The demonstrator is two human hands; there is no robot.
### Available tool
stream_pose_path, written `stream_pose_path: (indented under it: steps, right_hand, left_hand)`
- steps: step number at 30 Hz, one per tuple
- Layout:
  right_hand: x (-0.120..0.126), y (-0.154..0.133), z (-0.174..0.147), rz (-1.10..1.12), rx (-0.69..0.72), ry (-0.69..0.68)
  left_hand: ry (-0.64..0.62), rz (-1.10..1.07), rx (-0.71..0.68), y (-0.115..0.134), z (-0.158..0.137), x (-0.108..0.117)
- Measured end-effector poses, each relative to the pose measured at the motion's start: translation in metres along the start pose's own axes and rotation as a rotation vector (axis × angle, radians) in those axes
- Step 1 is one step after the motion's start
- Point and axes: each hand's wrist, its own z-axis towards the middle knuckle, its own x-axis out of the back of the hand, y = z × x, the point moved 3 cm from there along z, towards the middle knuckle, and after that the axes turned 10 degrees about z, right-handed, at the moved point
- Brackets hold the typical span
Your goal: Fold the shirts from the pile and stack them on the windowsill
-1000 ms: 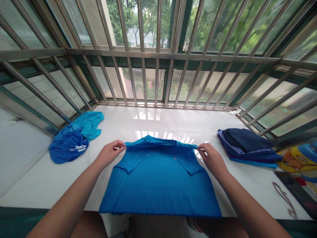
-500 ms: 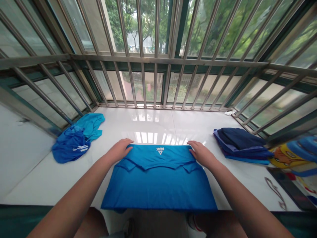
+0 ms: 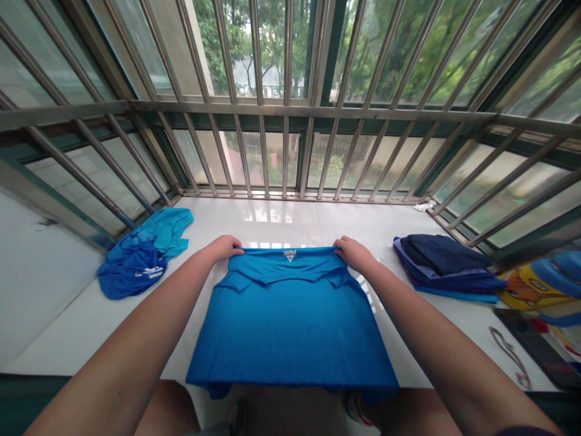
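A blue T-shirt [image 3: 290, 327] lies spread on the white sill in front of me, its lower edge hanging over the front. The far edge is folded over, and a white logo shows at its middle. My left hand [image 3: 226, 247] pinches the far left corner of the shirt. At the far right corner, my right hand [image 3: 351, 251] grips the cloth in the same way. Between the hands the top edge is stretched straight and looks slightly raised from the sill.
Crumpled blue and turquoise clothes [image 3: 140, 254] lie at the left. A stack of folded dark clothes [image 3: 447, 263] sits at the right, beside a yellow and blue container [image 3: 535, 281], a dark flat device [image 3: 535, 348] and a thin cord [image 3: 511, 357]. Metal bars [image 3: 290, 112] enclose the back and sides.
Both hands have taken hold of the shirt's far corners and moved away from me, a little closer together. The shirt's far edge has gone with them.
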Motion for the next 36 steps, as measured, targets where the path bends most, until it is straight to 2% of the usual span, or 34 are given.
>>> stream_pose_path:
  steps: [4, 7, 9, 13, 15, 18, 22, 27, 29, 33, 36]
  right_hand:
    - [0.006, -0.011, 0.011, -0.029, -0.053, 0.107]
    - [0.007, -0.021, 0.002, -0.034, -0.013, 0.138]
    - [0.003, -0.027, -0.01, -0.025, 0.087, 0.094]
    - [-0.013, -0.031, -0.035, -0.033, 0.342, 0.008]
    - [-0.021, -0.029, -0.039, -0.05, 0.373, -0.006]
    - [-0.027, -0.027, -0.04, -0.045, 0.361, -0.009]
    - [-0.027, -0.027, -0.045, -0.041, 0.36, 0.051]
    - [-0.023, -0.031, -0.057, -0.047, 0.387, -0.035]
    - [-0.017, -0.031, -0.052, -0.064, 0.348, -0.025]
    - [-0.007, -0.026, -0.024, -0.089, 0.159, 0.036]
    - [-0.008, -0.019, 0.001, -0.083, 0.097, 0.041]
  left_hand:
    - [0.138, 0.026, 0.053, -0.001, 0.004, 0.006]
    - [0.251, 0.031, 0.033, 0.006, -0.009, 0.004]
    - [0.259, 0.019, -0.073, 0.013, -0.024, -0.002]
    - [0.226, 0.092, -0.376, 0.025, -0.052, -0.018]
    - [0.229, 0.204, -0.411, 0.027, -0.058, -0.023]
    - [0.26, 0.322, -0.381, 0.028, -0.058, -0.026]
    - [0.302, 0.265, -0.345, 0.026, -0.059, -0.023]
    - [0.193, 0.252, -0.335, 0.028, -0.071, -0.023]
    - [0.191, 0.205, -0.305, 0.029, -0.071, -0.02]
    - [0.208, 0.106, -0.076, 0.025, -0.051, -0.016]
    - [0.184, 0.13, 0.044, 0.018, -0.03, -0.015]
